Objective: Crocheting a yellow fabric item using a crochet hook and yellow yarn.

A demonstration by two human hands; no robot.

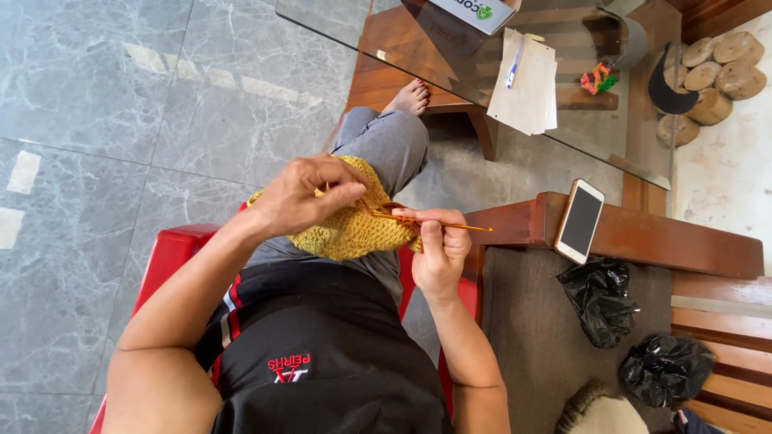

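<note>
1. The left hand [301,197] lies on top of the yellow crocheted piece [354,229]. Its fingers are curled and pressed together, and the thumb and forefinger pinch the upper edge of the piece.
2. The right hand [438,249] is closed around an orange crochet hook [426,220]. The fingers are folded on the shaft and the thumb presses on it from above.
3. The hook lies almost level. One end goes into the yellow piece near the left hand; the other end points to the wooden bench [643,237].
4. The crocheted piece rests on the person's lap, over the grey trousers [390,145], between both hands.
5. A smartphone [580,220] lies on the bench edge, with two black plastic bags [599,297] near it.
</note>
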